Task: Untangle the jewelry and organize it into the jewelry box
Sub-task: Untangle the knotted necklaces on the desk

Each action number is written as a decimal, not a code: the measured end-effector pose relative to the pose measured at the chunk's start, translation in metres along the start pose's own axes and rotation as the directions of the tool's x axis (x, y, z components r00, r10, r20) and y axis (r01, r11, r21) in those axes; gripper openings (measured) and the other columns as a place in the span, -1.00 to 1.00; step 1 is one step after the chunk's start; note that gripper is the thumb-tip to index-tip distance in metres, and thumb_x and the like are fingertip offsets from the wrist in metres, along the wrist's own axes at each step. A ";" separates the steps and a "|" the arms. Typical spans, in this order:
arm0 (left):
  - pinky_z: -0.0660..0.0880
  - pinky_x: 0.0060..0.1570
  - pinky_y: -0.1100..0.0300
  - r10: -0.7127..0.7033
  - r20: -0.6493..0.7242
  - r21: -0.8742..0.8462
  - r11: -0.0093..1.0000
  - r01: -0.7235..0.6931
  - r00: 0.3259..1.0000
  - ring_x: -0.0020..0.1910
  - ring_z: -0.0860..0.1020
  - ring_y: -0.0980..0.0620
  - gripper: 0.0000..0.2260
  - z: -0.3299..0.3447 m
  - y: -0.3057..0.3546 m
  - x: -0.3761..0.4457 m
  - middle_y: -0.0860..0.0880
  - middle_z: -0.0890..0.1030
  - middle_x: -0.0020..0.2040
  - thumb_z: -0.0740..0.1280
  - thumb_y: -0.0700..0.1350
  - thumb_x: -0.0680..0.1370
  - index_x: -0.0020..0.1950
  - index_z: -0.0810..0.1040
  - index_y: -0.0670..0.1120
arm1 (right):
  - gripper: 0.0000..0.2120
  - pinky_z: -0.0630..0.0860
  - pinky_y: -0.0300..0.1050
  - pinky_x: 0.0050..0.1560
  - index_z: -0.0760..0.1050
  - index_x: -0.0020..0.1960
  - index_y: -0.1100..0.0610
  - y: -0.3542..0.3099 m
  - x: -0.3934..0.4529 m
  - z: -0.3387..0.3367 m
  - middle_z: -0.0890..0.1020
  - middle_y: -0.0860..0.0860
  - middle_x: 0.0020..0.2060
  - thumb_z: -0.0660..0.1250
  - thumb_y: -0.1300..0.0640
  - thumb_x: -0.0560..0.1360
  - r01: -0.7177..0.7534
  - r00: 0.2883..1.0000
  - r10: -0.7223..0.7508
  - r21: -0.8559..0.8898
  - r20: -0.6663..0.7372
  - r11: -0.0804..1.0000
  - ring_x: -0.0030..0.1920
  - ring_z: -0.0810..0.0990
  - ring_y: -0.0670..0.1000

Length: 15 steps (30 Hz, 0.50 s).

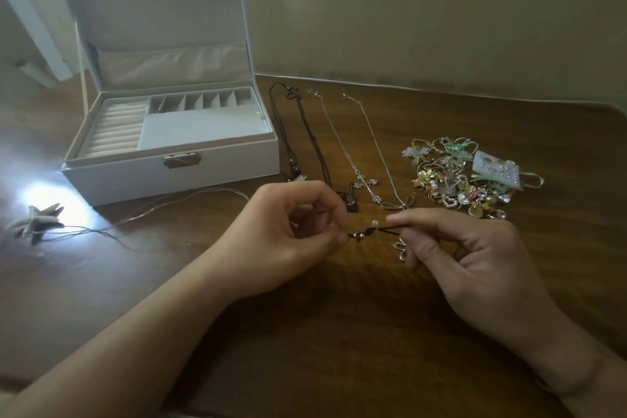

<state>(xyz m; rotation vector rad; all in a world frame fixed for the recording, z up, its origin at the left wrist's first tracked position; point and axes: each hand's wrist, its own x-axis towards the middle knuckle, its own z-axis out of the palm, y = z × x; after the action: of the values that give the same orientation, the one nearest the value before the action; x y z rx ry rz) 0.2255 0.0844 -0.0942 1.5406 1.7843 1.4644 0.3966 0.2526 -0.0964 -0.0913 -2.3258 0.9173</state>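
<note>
Nearest the head camera, two bare forearms reach in over the dark wooden table point(339, 332). The left hand point(288, 234) has its fingers curled, thumb and fingertips pinching one end of a thin black cord point(380, 229) strung with small pearl-like beads. The right hand point(475, 254) pinches the other end of that cord between thumb and forefinger, and a small gold looped pendant point(401, 249) hangs just below its fingers. The cord is held just above the table between the two hands.

Beyond the hands, four necklaces lie side by side, stretched lengthwise away from the camera: two dark cord ones point(305, 132), a silver chain with a cross point(366, 184), and a fine chain ending in a bow shape point(398, 203). To the right of them sits a tangled heap of jewelry point(454, 180) in gold, pearl and green, with a pale beaded piece point(495, 168) on its far right side.

At the left stands the white jewelry box point(169, 173), lid upright, showing ring rolls and small compartments. Left of it, a starfish-shaped pendant point(37, 219) on a thin chain lies beside a bright glare.
</note>
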 end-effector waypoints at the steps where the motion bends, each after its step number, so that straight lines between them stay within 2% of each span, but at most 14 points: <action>1: 0.42 -0.30 0.22 -0.003 0.014 -0.007 1.000 0.003 1.000 -0.36 0.45 0.02 -0.86 0.000 0.001 0.000 0.05 0.48 -0.33 0.47 -0.27 0.49 -0.10 0.62 -0.03 | -0.87 0.49 -0.37 -0.27 0.65 0.04 -0.01 0.000 0.000 0.000 0.63 -0.15 -0.38 0.36 0.12 0.53 0.008 1.000 -0.008 0.002 -0.003 1.000 -0.33 0.64 -0.14; 3: 0.40 -0.33 0.16 0.006 0.048 0.004 1.000 -0.006 0.999 -0.37 0.43 -0.03 -0.87 0.002 0.001 0.000 0.01 0.46 -0.33 0.49 -0.22 0.48 -0.06 0.62 -0.03 | -0.89 0.53 -0.29 -0.27 0.64 0.02 -0.02 -0.001 0.000 0.000 0.62 -0.14 -0.37 0.36 0.10 0.54 0.013 1.000 -0.013 0.004 0.001 1.000 -0.32 0.64 -0.12; 6: 0.37 -0.32 0.08 0.016 0.087 0.003 1.000 -0.016 0.996 -0.34 0.40 -0.12 -0.82 0.004 0.003 0.001 -0.08 0.45 -0.29 0.52 -0.13 0.47 0.04 0.62 -0.02 | -0.89 0.53 -0.29 -0.28 0.63 0.02 -0.04 -0.001 0.001 0.002 0.63 -0.14 -0.35 0.35 0.07 0.54 0.010 1.000 -0.010 0.004 0.012 1.000 -0.31 0.64 -0.14; 10: 0.35 -0.36 0.19 0.012 0.107 0.038 0.999 -0.016 0.994 -0.37 0.38 0.05 -0.83 0.007 0.005 0.001 0.06 0.41 -0.32 0.51 -0.13 0.47 0.04 0.64 -0.04 | -0.88 0.54 -0.28 -0.27 0.65 0.01 -0.02 -0.003 0.001 0.002 0.65 -0.16 -0.32 0.35 0.06 0.53 0.004 1.000 -0.004 0.007 0.028 1.000 -0.27 0.66 -0.13; 13: 0.45 -0.37 0.06 -0.006 0.137 0.086 0.996 -0.006 0.991 -0.36 0.48 -0.01 -0.82 0.008 0.004 0.002 0.10 0.52 -0.26 0.50 -0.12 0.48 0.06 0.64 -0.01 | -0.87 0.56 -0.31 -0.21 0.66 0.01 -0.02 -0.006 0.000 0.000 0.68 -0.20 -0.23 0.37 0.05 0.50 -0.001 0.999 0.000 0.018 0.034 1.000 -0.18 0.68 -0.16; 15: 0.45 -0.37 0.18 -0.001 0.160 0.121 0.992 -0.018 0.987 -0.32 0.52 0.01 -0.82 0.009 0.005 0.002 0.14 0.57 -0.19 0.49 -0.10 0.50 0.08 0.63 0.02 | -0.88 0.54 -0.37 -0.16 0.66 0.01 -0.03 -0.007 0.001 0.000 0.69 -0.24 -0.16 0.42 0.04 0.48 0.001 0.999 -0.002 0.015 0.054 1.000 -0.12 0.67 -0.20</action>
<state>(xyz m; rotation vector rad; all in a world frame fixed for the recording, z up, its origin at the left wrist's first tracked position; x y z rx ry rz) 0.2340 0.0897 -0.0925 1.6766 1.8030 1.2164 0.3973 0.2472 -0.0912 -0.0586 -2.3681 0.9471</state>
